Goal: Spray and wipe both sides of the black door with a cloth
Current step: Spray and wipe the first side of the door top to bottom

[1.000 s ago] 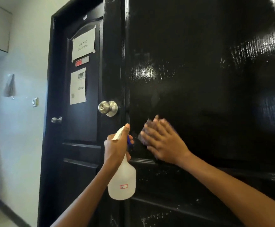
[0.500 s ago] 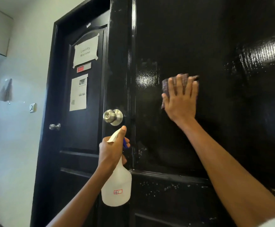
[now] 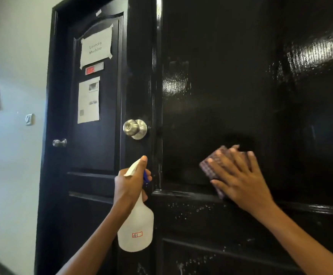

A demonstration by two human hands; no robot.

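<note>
Black door (image 3: 231,86) fills the view, glossy and wet, directly under the right hand (image 3: 239,175). That hand lies flat with fingers spread and straight, pressing a purple checked cloth (image 3: 211,167) against the panel just above the door's cross rail. To its left, the left hand (image 3: 131,185) grips the neck of a white spray bottle (image 3: 136,229), which hangs below it. Just above that hand sits a silver door knob (image 3: 135,129). Further left, a second dark door (image 3: 94,145) carries a taped "Laundry Machine" sign (image 3: 96,46).
</note>
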